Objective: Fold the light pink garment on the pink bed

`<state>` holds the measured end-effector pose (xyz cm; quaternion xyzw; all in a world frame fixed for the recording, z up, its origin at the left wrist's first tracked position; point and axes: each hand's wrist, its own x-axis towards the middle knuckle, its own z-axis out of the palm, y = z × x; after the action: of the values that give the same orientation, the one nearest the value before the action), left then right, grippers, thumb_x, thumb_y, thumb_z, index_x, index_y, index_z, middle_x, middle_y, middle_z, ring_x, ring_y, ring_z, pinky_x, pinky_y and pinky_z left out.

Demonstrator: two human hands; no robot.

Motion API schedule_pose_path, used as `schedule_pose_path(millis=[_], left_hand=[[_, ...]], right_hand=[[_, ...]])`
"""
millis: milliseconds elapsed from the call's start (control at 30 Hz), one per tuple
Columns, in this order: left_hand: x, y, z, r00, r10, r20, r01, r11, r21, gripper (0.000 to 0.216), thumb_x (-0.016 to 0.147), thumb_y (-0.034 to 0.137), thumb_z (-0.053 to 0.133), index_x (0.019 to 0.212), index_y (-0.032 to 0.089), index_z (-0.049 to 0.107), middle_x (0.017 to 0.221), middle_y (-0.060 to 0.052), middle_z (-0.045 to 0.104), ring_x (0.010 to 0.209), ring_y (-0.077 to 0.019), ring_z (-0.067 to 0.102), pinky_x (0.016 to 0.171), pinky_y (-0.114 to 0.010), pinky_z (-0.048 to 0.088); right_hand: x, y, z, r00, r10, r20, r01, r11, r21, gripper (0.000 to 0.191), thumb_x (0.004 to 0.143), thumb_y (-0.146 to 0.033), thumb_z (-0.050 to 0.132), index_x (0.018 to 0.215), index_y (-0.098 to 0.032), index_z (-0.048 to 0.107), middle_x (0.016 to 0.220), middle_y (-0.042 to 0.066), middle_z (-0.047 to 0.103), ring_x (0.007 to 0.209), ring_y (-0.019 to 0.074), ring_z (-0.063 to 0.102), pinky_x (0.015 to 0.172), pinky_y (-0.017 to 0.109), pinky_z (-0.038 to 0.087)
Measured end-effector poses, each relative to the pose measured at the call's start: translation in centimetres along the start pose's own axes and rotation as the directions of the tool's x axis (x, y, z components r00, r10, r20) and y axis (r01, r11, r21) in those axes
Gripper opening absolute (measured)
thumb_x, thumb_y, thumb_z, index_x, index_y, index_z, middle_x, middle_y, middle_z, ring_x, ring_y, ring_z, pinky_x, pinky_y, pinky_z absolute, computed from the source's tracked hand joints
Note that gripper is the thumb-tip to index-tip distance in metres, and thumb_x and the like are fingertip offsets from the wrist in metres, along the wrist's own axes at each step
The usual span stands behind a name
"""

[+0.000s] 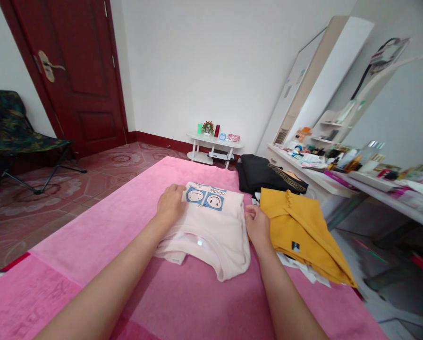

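Observation:
A pale pink T-shirt point(211, 231), folded into a compact shape, lies on the pink bedspread with its neckline toward me. Blue squares with cartoon faces and lettering show at its far end. My left hand point(172, 204) is closed at the shirt's far left edge, its fingertips partly hidden against the fabric. Along the right edge, my right hand point(257, 225) has curled fingers pinching at the cloth. Just right of that hand is a folded mustard-yellow garment point(300, 226) with a dark label, lying over some white cloth.
Folded black clothing point(257, 174) sits beyond the yellow garment on the pink bedspread point(126, 203). A dressing table point(296, 165) crowded with bottles stands at right. Near the far wall is a low white table point(215, 140). A folding chair point(16, 127) stands left, by a red-brown door point(77, 61).

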<state>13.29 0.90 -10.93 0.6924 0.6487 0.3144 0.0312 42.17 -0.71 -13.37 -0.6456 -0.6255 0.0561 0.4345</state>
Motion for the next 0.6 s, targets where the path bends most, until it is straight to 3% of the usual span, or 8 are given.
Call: schedule_pose_path(millis=[100, 167, 267, 333, 467, 600], left_hand=[[-1.4, 2.7, 0.9, 0.95, 0.287, 0.125, -0.266, 0.951, -0.159, 0.04, 0.082, 0.037, 0.055, 0.119, 0.021, 0.057, 0.126, -0.009, 0.056, 0.118, -0.0229, 0.05, 0.102, -0.033, 0.037], [-2.5, 4.2, 1.9, 0.893, 0.38, 0.242, -0.344, 0.922, -0.178, 0.057, 0.08, 0.054, 0.055, 0.127, 0.022, 0.054, 0.137, -0.012, 0.047, 0.128, -0.0277, 0.042, 0.108, -0.04, 0.03], [-3.8, 5.2, 2.9, 0.851, 0.384, 0.357, -0.375, 0.922, -0.097, 0.087, 0.068, 0.076, 0.052, 0.139, 0.026, 0.04, 0.15, -0.015, 0.027, 0.138, -0.0372, 0.022, 0.109, -0.057, 0.018], [-4.2, 5.2, 3.2, 0.84, 0.369, 0.398, -0.37, 0.926, -0.078, 0.095, 0.066, 0.081, 0.048, 0.142, 0.028, 0.034, 0.153, -0.015, 0.021, 0.14, -0.0368, 0.016, 0.109, -0.059, 0.015], [-4.3, 5.0, 3.3, 0.843, 0.347, 0.412, -0.348, 0.934, -0.077, 0.091, 0.068, 0.082, 0.043, 0.143, 0.031, 0.032, 0.154, -0.011, 0.018, 0.141, -0.0331, 0.013, 0.11, -0.056, 0.013], [-3.9, 4.8, 3.3, 0.871, 0.336, 0.358, -0.324, 0.941, -0.095, 0.074, 0.079, 0.071, 0.041, 0.14, 0.03, 0.037, 0.153, -0.008, 0.023, 0.141, -0.0301, 0.016, 0.112, -0.048, 0.015]], right_hand=[[0.2, 0.2, -0.6, 0.986, 0.068, 0.15, -0.048, 0.99, -0.136, 0.02, 0.074, -0.013, 0.05, 0.084, -0.016, 0.066, 0.084, 0.007, 0.07, 0.082, 0.0196, 0.065, 0.074, 0.027, 0.046], [0.0, 0.0, -0.6, 0.967, 0.115, 0.228, -0.062, 0.972, -0.227, 0.016, 0.076, -0.019, 0.054, 0.086, -0.016, 0.067, 0.085, 0.008, 0.07, 0.083, 0.02, 0.065, 0.073, 0.026, 0.044], [-0.3, -0.6, -0.5, 0.936, 0.183, 0.302, -0.068, 0.932, -0.356, 0.021, 0.079, -0.034, 0.057, 0.087, -0.017, 0.068, 0.089, 0.009, 0.07, 0.087, 0.0219, 0.064, 0.069, 0.027, 0.042], [-0.4, -1.0, -0.6, 0.912, 0.221, 0.345, -0.064, 0.909, -0.412, 0.024, 0.08, -0.038, 0.055, 0.081, -0.019, 0.068, 0.088, 0.009, 0.07, 0.086, 0.0221, 0.063, 0.066, 0.026, 0.04], [-0.3, -1.7, -1.3, 0.894, 0.23, 0.384, -0.044, 0.899, -0.436, 0.027, 0.082, -0.041, 0.051, 0.078, -0.02, 0.068, 0.088, 0.008, 0.07, 0.086, 0.0219, 0.063, 0.066, 0.027, 0.04], [-0.5, -2.4, -1.6, 0.918, 0.179, 0.354, 0.01, 0.882, -0.472, 0.041, 0.082, -0.052, 0.05, 0.096, -0.017, 0.066, 0.099, 0.016, 0.068, 0.094, 0.0298, 0.063, 0.071, 0.035, 0.043]])
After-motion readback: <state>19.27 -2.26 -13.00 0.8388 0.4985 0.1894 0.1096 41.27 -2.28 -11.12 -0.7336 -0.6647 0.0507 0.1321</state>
